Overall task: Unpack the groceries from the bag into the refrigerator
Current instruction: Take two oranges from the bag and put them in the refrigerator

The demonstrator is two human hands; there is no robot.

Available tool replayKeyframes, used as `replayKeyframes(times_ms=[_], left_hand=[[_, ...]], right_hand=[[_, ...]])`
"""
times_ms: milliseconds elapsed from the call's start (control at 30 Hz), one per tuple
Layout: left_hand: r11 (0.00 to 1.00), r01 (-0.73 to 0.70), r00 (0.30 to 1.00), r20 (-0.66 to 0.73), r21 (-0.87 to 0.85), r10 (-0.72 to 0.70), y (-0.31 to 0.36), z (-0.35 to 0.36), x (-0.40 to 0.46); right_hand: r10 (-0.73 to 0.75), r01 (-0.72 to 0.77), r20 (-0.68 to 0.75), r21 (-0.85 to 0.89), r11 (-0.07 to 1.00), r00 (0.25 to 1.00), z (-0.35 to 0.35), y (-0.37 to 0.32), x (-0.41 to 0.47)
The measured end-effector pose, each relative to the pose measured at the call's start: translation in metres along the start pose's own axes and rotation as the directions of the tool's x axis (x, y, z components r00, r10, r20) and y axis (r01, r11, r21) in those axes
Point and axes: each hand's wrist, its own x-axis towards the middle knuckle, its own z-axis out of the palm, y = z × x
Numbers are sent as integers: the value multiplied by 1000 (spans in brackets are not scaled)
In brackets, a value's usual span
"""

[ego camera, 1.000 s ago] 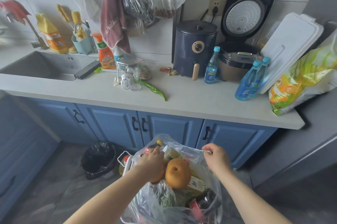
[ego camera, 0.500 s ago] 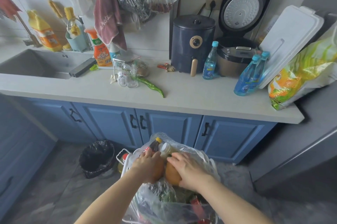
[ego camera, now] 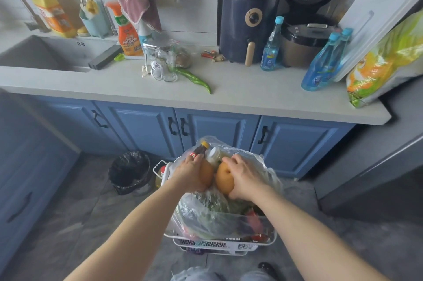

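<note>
A clear plastic grocery bag [ego camera: 206, 216] stands in a white wire basket [ego camera: 219, 245] on the floor in front of the blue cabinets. Two round tan pears lie at its top. My left hand [ego camera: 191, 174] is closed around the left pear [ego camera: 207, 174], and my right hand [ego camera: 246, 178] grips the right pear [ego camera: 223, 177]. A dark sauce bottle [ego camera: 200, 150] with a yellow cap and a white-capped bottle [ego camera: 214, 153] stick up behind the pears. Greens and red packets show through the bag lower down. The refrigerator is not clearly in view.
A black-lined bin [ego camera: 130, 172] stands left of the basket. The counter [ego camera: 240, 97] above holds a green pepper [ego camera: 194, 78], an air fryer [ego camera: 248, 22], a rice cooker [ego camera: 306, 42], blue bottles [ego camera: 320, 65] and a rice sack [ego camera: 386, 61]. A grey ledge [ego camera: 375, 143] lies to the right.
My right hand let go of the bag's edge and came down onto the right pear. My left hand stayed on the left pear. The view moved closer to the counter.
</note>
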Motion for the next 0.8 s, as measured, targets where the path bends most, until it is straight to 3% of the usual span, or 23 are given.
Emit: replayKeyframes(times_ms=[200,433,600,800], left_hand=[[993,-72,997,-35,-89,70,15,-31,-12],[977,-207,973,-115,-49,200,80,-79,-30],[942,-335,933,-129,25,335,165,-83,-52],[870,-485,867,-79,88,492,314,-47,-89]], right_hand=[[47,-24,-150,148,989,988,-31,3,-22],[122,-48,-214,322,945,969,-78,35,-62],[216,-108,-295,342,933,931,-116,94,-128],[408,-253,-362,404,879,838,-155,198,-250]])
